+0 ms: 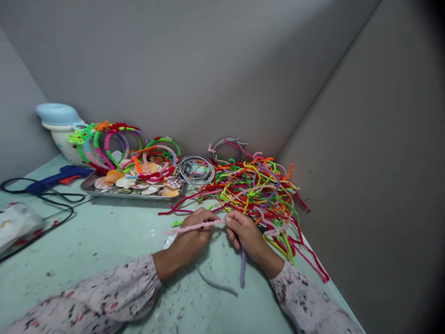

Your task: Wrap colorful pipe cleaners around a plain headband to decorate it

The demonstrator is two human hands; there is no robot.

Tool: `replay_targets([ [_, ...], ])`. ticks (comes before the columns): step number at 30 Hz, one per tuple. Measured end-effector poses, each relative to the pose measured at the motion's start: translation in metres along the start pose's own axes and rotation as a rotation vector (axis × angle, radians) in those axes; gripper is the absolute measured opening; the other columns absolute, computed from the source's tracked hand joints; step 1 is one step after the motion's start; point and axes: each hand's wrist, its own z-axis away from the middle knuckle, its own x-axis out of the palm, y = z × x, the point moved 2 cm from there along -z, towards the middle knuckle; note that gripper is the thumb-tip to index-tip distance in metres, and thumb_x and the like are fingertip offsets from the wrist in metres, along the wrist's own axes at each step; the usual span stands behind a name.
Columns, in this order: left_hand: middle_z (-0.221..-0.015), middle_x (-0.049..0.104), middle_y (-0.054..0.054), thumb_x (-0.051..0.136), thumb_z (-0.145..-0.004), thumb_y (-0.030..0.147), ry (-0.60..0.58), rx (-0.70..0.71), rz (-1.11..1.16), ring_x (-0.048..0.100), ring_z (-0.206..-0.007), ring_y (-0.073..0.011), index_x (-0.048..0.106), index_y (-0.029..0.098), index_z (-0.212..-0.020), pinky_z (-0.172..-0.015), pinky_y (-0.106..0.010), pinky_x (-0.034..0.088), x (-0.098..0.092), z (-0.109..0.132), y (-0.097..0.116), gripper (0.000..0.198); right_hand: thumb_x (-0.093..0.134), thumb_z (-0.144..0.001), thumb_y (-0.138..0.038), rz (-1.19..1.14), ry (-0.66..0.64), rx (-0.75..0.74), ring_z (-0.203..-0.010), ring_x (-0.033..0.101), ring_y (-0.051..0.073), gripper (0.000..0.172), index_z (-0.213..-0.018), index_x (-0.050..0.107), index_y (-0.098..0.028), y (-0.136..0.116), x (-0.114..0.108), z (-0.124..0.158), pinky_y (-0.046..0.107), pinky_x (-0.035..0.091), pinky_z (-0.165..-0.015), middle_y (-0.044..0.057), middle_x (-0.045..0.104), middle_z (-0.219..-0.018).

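Observation:
A pink fuzzy stem [196, 227] runs across my left hand [194, 237], whose fingers are closed on it. At the stem's right end, the fingertips of my right hand [245, 233] pinch it close to my left fingertips. A purple fuzzy piece [243, 269] hangs or lies below my right hand; its upper end is hidden. On the table under my hands lies a curved grey wire [217, 285]. Just beyond my right hand spreads a tangled heap of colourful fuzzy stems [257, 185].
A metal tray [132, 195] of shells and fuzzy-wrapped hoops stands at the back left. Coiled grey wires [196, 170] lie beside it. Further left are a blue glue gun [59, 178], a black cable [71, 208], a white plastic bag [19, 225] and a blue-topped container [64, 132].

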Motion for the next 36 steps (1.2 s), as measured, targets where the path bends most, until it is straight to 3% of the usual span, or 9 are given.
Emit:
replay_targets([
  [7, -0.088, 0.068, -0.006, 0.047, -0.086, 0.029, -0.001, -0.069, 0.121, 0.055, -0.064, -0.0153, 0.069, 0.022, -0.099, -0.061, -0.027, 0.040, 0.001, 0.003, 0.002, 0.026, 0.052, -0.084, -0.045, -0.041, -0.007, -0.015, -0.029, 0.035, 0.004, 0.027, -0.078, 0.050, -0.019, 0.004, -0.003, -0.002, 0.016, 0.023, -0.032, -0.009, 0.049, -0.047],
  [11, -0.082, 0.068, -0.004, 0.052, -0.083, 0.028, -0.011, -0.107, 0.145, 0.055, -0.062, -0.0142, 0.071, 0.020, -0.092, -0.059, -0.025, 0.039, 0.001, 0.000, 0.002, 0.022, 0.052, -0.085, -0.044, -0.049, -0.014, -0.016, -0.029, 0.035, 0.004, 0.026, -0.078, 0.050, -0.019, 0.003, -0.003, -0.002, 0.016, 0.024, -0.032, -0.009, 0.048, -0.046],
  [16, -0.075, 0.066, -0.004, 0.057, -0.079, 0.028, 0.021, -0.043, 0.140, 0.056, -0.067, -0.0150, 0.071, 0.017, -0.082, -0.060, -0.023, 0.040, 0.002, -0.002, 0.001, 0.018, 0.052, -0.085, -0.044, -0.024, -0.021, -0.021, -0.030, 0.036, 0.004, 0.027, -0.079, 0.051, -0.019, 0.002, -0.003, -0.001, 0.016, 0.023, -0.032, -0.009, 0.048, -0.047],
  [23, -0.077, 0.065, -0.005, 0.055, -0.080, 0.025, -0.005, 0.063, 0.061, 0.057, -0.070, -0.0152, 0.072, 0.017, -0.083, -0.063, -0.023, 0.041, -0.002, 0.001, 0.005, 0.018, 0.052, -0.085, -0.043, -0.019, -0.030, -0.026, -0.030, 0.036, 0.004, 0.025, -0.080, 0.051, -0.018, 0.005, -0.003, -0.002, 0.016, 0.023, -0.032, -0.009, 0.049, -0.048],
  [27, -0.076, 0.064, -0.004, 0.056, -0.080, 0.030, -0.035, -0.027, 0.157, 0.056, -0.067, -0.0142, 0.069, 0.016, -0.083, -0.059, -0.022, 0.040, 0.000, -0.001, 0.001, 0.018, 0.053, -0.085, -0.044, -0.012, -0.027, -0.019, -0.031, 0.036, 0.004, 0.026, -0.079, 0.051, -0.019, 0.004, -0.004, -0.001, 0.017, 0.024, -0.032, -0.009, 0.049, -0.048],
  [32, -0.062, 0.054, 0.002, 0.056, -0.082, 0.038, -0.064, -0.176, 0.459, 0.047, -0.048, -0.0084, 0.059, 0.016, -0.091, -0.045, -0.019, 0.033, 0.006, -0.004, -0.003, 0.025, 0.054, -0.084, -0.042, -0.028, -0.067, 0.001, -0.031, 0.035, 0.005, 0.024, -0.079, 0.050, -0.019, 0.001, -0.006, 0.000, 0.017, 0.023, -0.033, -0.009, 0.047, -0.047],
  [36, -0.055, 0.049, 0.004, 0.055, -0.082, 0.042, -0.090, -0.232, 0.511, 0.045, -0.043, -0.0073, 0.055, 0.015, -0.082, -0.042, -0.019, 0.032, 0.008, -0.005, -0.005, 0.027, 0.053, -0.085, -0.041, -0.002, -0.093, 0.003, -0.032, 0.035, 0.005, 0.023, -0.078, 0.051, -0.019, -0.001, -0.006, 0.002, 0.017, 0.023, -0.033, -0.009, 0.047, -0.047],
])
